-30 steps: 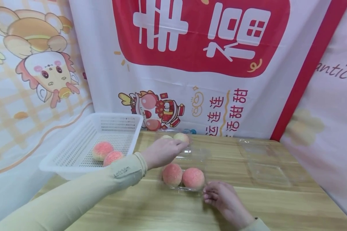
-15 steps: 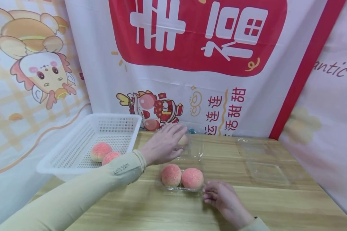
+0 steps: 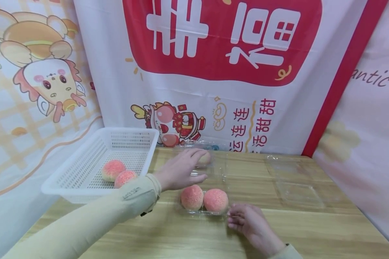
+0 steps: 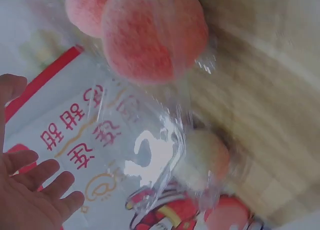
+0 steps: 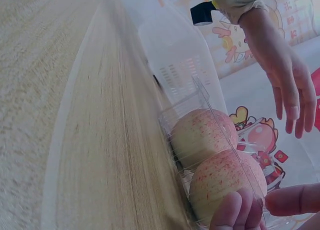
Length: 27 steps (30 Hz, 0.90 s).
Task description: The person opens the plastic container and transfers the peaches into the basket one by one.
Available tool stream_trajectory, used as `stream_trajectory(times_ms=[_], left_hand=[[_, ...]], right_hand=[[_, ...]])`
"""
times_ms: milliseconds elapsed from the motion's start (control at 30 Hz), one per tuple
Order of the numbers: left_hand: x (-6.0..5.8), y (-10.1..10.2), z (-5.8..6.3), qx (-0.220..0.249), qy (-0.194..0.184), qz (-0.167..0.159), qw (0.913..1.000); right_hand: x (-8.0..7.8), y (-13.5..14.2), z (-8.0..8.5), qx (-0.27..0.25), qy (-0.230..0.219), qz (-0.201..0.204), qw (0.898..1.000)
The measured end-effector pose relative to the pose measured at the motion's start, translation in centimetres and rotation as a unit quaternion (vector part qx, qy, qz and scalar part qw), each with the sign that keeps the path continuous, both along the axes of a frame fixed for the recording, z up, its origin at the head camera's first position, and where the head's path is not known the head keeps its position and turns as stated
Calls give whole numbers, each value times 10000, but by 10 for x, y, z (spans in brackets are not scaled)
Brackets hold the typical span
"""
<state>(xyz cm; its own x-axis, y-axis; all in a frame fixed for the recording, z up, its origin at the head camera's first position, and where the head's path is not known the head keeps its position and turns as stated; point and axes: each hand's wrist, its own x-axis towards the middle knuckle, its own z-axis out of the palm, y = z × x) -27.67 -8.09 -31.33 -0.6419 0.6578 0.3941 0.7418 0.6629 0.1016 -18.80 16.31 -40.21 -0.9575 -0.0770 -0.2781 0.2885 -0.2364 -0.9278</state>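
Note:
My left hand point(image 3: 179, 171), fingers extended, reaches over the gap between two clear plastic boxes. In the left wrist view its fingers point(image 4: 45, 182) are spread and hold nothing. The near clear box point(image 3: 201, 213) has its lid folded back and carries two pink peaches point(image 3: 192, 198) side by side. A pale peach point(image 3: 205, 158) sits in the rear box, partly hidden by my left hand. At the near box's right front corner, my right hand point(image 3: 251, 225) pinches the box's edge, its thumb point(image 5: 295, 199) on one side and curled fingers point(image 5: 240, 210) on the other.
A white slotted basket point(image 3: 100, 192) at the left holds two more pink peaches point(image 3: 113, 170). At the right, another clear plastic box point(image 3: 299, 194) lies open on the wooden table point(image 3: 311, 230). A printed cloth point(image 3: 262, 75) hangs behind the table.
My left hand was curled over the rear box one second ago. Its fingers then spread and rose, and now have come down slightly towards me. The right hand stays at the near box's corner.

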Motion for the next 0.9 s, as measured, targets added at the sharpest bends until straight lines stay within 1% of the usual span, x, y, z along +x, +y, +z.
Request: stream_trajectory(times_ms=[33, 67, 100, 133, 167, 200, 267, 333, 400, 533, 600, 667, 767, 900], left_hand=[[2, 0, -2, 267, -253, 95, 9993], [5, 1, -3, 602, -558, 188, 9964], [7, 2, -5, 976, -882, 288, 9909], [10, 2, -8, 1342, -1165, 375, 9834], [12, 3, -11, 1676, -1368, 475, 9752], [14, 4, -14, 2028, -1642, 507, 9640], [18, 4, -20, 2545, -2155, 576, 9410], [21, 3, -26, 2790, -2501, 601, 9252], [21, 0, -33, 2955, -2830, 547, 9108], [19, -7, -48, 3137, -3185, 499, 8931], [16, -11, -54, 3160, -3311, 502, 8877], [14, -13, -59, 3122, -3394, 492, 8860], [11, -16, -63, 2972, -3451, 474, 8890], [8, -18, -67, 2732, -3430, 406, 8978]], right_hand=[[0, 0, 0, 1, 0, -4, 10000], [0, 0, 0, -2, 1, -24, 10000], [0, 0, 0, 2, -10, -46, 10000], [0, 0, 0, 4, -21, -64, 10000], [0, 0, 1, -1, -32, -70, 10000], [1, 0, 1, -6, -42, -69, 10000], [0, 0, 1, -26, -53, -75, 10000], [0, 0, 2, -63, -60, -43, 10000], [0, 1, 2, -113, -62, -2, 9999], [0, 2, 0, -192, -126, 78, 9997], [0, 3, -1, -187, -160, 116, 9996], [1, 3, -1, -167, -171, 135, 9996], [1, 3, -1, -139, -151, 153, 9997], [1, 4, -1, -123, -151, 153, 9997]])
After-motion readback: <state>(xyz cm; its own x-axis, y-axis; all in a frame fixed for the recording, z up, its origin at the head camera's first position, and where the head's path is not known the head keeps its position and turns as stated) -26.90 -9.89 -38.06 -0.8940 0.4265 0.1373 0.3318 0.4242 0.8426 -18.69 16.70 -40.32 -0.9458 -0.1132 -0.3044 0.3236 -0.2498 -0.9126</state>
